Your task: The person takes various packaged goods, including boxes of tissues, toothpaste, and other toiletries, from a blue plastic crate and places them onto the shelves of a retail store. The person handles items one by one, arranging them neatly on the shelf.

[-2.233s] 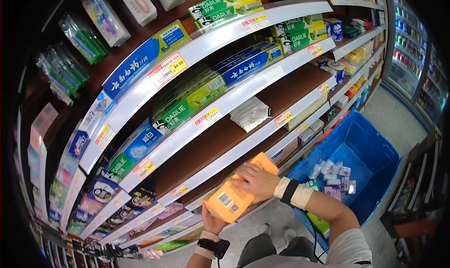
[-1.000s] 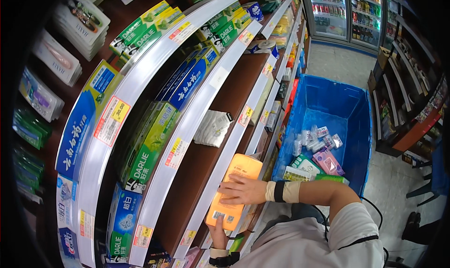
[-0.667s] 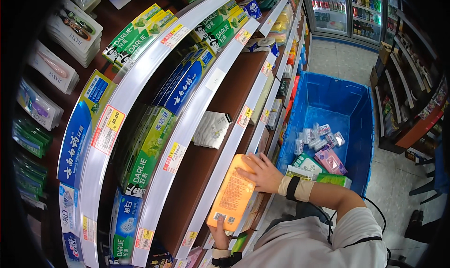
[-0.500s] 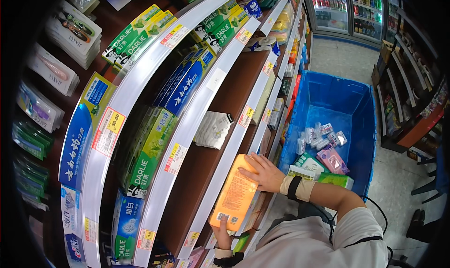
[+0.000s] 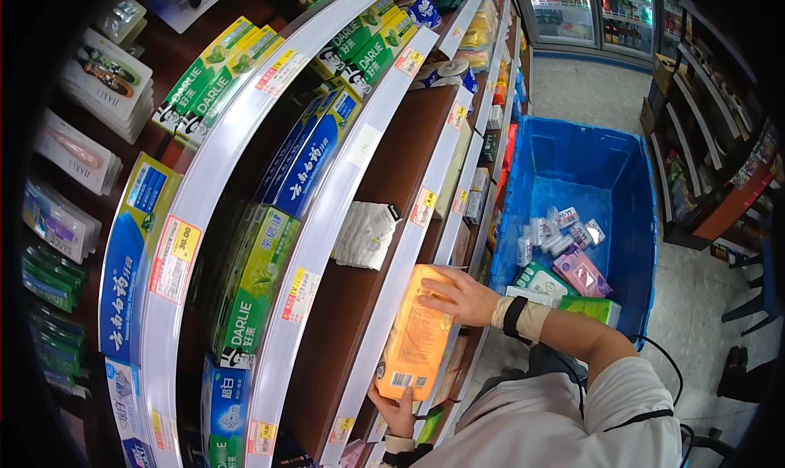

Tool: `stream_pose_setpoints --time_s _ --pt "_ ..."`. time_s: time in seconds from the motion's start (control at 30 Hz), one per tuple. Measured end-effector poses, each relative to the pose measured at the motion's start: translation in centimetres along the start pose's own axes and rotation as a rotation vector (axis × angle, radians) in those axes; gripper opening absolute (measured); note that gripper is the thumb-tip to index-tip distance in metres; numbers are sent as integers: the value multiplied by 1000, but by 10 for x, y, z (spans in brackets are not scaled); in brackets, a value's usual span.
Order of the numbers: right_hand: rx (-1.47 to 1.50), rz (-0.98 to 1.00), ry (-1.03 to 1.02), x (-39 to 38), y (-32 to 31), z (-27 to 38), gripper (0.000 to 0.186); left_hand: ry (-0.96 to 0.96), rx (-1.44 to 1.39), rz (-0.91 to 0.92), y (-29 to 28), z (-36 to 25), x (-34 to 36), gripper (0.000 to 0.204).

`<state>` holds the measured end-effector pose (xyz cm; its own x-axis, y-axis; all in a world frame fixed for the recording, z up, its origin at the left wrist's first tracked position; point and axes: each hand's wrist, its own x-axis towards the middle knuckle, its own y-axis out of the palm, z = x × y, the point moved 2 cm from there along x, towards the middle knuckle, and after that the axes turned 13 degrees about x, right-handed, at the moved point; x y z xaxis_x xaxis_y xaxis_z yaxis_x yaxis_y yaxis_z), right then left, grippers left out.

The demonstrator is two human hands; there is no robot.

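Observation:
Both hands grip an orange soft pack (image 5: 414,337), which looks like wipes or tissues; its printed side with a barcode faces up. My right hand (image 5: 466,297) lies over the far end, with its fingers pressed on the upper face. At the near end, my left hand (image 5: 396,411) has its fingers and thumb round the lower edge. The pack is tilted in front of the shelf edge, beside a brown shelf board (image 5: 360,308). Farther up that board lies a white crumpled-looking packet (image 5: 367,235).
Toothpaste boxes (image 5: 249,304) fill the curved shelves at left, beside hanging packaged goods (image 5: 106,71). To the right, a blue tub (image 5: 646,222) on the floor holds several small white packs (image 5: 564,231), a pink pack (image 5: 581,272) and green packs (image 5: 590,308). Drink fridges (image 5: 560,14) stand beyond.
The view has shifted slightly. My left hand has moved its grip on the orange pack, from a thumb on the printed face to fingers round the lower end. My right hand keeps its place.

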<state>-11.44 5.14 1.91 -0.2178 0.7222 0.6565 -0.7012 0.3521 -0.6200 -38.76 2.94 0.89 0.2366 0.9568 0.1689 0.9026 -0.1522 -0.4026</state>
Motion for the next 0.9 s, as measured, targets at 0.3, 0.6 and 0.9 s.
stream_pose_setpoints --time_s 0.3,0.6,0.9 --pt "-32 -153 17 -2 6 -10 68 159 109 -21 7 -13 5 67" --pt "-129 -152 187 2 4 -10 67 189 82 -47 16 1 6 69" --pt "-183 -146 267 9 -3 -21 62 384 251 -63 27 -7 16 67"
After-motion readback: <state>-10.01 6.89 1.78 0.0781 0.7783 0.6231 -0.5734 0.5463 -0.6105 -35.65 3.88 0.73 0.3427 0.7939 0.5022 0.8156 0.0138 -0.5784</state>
